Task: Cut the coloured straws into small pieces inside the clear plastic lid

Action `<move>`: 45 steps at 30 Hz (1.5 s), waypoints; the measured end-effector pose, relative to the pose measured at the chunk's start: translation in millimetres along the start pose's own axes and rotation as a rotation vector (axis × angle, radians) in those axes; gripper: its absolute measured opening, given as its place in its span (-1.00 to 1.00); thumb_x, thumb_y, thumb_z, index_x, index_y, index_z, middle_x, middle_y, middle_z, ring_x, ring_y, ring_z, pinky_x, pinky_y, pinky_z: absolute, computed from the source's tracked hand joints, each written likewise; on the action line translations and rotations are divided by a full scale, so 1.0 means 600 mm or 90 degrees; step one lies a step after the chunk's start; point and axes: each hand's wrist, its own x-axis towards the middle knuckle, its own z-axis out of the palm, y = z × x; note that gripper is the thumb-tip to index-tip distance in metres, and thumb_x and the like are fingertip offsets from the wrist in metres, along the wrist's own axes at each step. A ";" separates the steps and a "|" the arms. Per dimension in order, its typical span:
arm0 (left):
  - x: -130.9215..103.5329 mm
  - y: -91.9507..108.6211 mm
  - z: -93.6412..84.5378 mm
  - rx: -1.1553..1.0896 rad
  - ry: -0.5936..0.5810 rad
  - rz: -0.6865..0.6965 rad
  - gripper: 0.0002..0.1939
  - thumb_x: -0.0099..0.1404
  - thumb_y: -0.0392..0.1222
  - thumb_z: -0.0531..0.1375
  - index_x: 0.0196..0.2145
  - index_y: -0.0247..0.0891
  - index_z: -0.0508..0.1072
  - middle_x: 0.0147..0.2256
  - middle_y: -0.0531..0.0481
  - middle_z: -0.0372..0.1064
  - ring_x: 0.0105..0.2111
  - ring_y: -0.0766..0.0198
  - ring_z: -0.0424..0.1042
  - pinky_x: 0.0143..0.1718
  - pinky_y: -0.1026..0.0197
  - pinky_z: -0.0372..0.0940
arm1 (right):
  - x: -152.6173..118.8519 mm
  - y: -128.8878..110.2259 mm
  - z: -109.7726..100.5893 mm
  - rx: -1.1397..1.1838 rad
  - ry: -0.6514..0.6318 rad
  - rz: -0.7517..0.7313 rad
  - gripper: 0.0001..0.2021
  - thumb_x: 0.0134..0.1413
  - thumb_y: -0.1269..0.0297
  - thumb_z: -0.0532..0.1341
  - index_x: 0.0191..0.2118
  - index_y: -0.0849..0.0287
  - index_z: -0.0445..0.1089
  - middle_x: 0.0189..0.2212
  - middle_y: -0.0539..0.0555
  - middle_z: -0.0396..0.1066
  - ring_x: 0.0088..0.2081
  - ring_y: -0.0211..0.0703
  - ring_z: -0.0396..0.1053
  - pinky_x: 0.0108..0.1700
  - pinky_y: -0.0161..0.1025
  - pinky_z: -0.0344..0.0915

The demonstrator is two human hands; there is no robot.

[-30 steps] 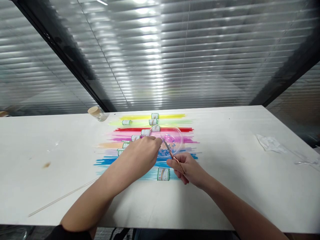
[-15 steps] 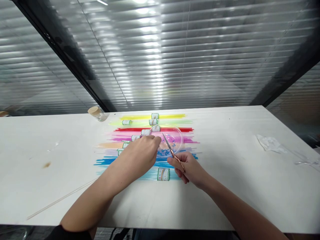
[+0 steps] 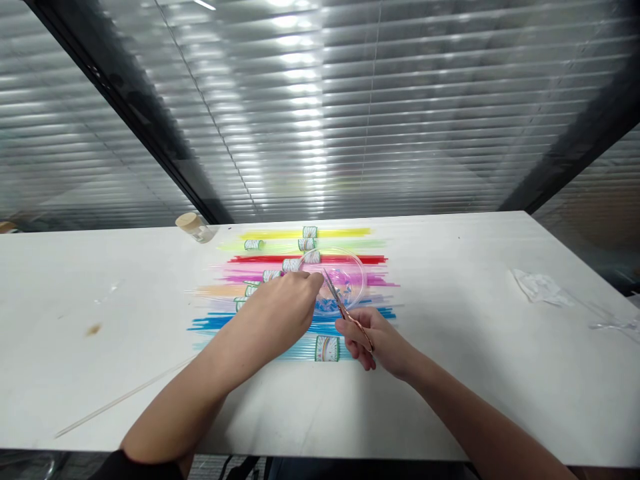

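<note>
My right hand (image 3: 373,337) grips a pair of scissors (image 3: 343,312) with copper-coloured handles. Their blades point up and left, and the tips are close beside the fingertips of my left hand (image 3: 295,297). The left fingers are closed in a pinch over a clear round bowl (image 3: 364,280); small blue pieces (image 3: 327,305) lie in it. A long pale straw (image 3: 117,401) slants from the lower left, passes behind my left forearm and lines up with the pinched fingers. Its end at the fingertips is hidden or too small to make out.
Bundles of coloured straws, among them red straws (image 3: 260,259), blue straws (image 3: 213,323) and light-blue straws in a paper band (image 3: 327,349), lie under and around the bowl. A cork-topped jar (image 3: 194,227) stands at the back left. Crumpled clear plastic (image 3: 540,288) lies at the right.
The scissors and my right hand have shifted very slightly, with the scissors turned a little more upright. The pale straw has moved a touch to the right. My left hand is almost still.
</note>
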 end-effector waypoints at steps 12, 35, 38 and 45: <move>-0.001 0.004 -0.004 0.022 0.000 0.031 -0.77 0.31 -0.46 -0.06 -0.25 -0.32 0.35 -0.34 -0.09 0.39 -0.49 0.25 0.31 -0.57 0.25 0.01 | 0.000 0.001 0.001 -0.006 0.011 0.003 -0.50 0.07 -0.05 0.26 -0.65 0.19 0.16 -0.73 -0.13 0.16 -0.76 -0.46 0.06 -0.69 -0.42 -0.04; -0.002 0.008 -0.004 0.040 0.004 0.034 -0.70 0.18 -0.56 -0.04 -0.26 -0.30 0.36 -0.38 -0.07 0.37 -0.52 0.25 0.30 -0.60 0.24 -0.08 | -0.004 -0.004 0.000 -0.036 0.018 0.000 -0.47 0.04 -0.13 0.26 -0.65 0.18 0.15 -0.75 -0.13 0.15 -0.77 -0.46 0.05 -0.68 -0.40 -0.05; -0.002 0.006 -0.003 0.009 0.013 0.032 -0.79 0.32 -0.45 -0.04 -0.28 -0.31 0.37 -0.34 -0.10 0.40 -0.47 0.23 0.34 -0.57 0.24 0.01 | -0.002 -0.004 -0.001 -0.035 0.026 -0.002 -0.45 0.02 -0.16 0.27 -0.66 0.18 0.15 -0.77 -0.14 0.12 -0.78 -0.45 0.05 -0.68 -0.39 -0.06; -0.009 -0.003 -0.010 0.003 -0.001 -0.017 -0.80 0.41 -0.32 -0.03 -0.31 -0.30 0.35 -0.38 -0.08 0.39 -0.51 0.26 0.30 -0.56 0.23 0.01 | 0.002 0.001 -0.005 -0.019 0.042 -0.002 -0.45 0.04 -0.16 0.26 -0.65 0.19 0.17 -0.74 -0.12 0.16 -0.78 -0.47 0.05 -0.69 -0.40 -0.05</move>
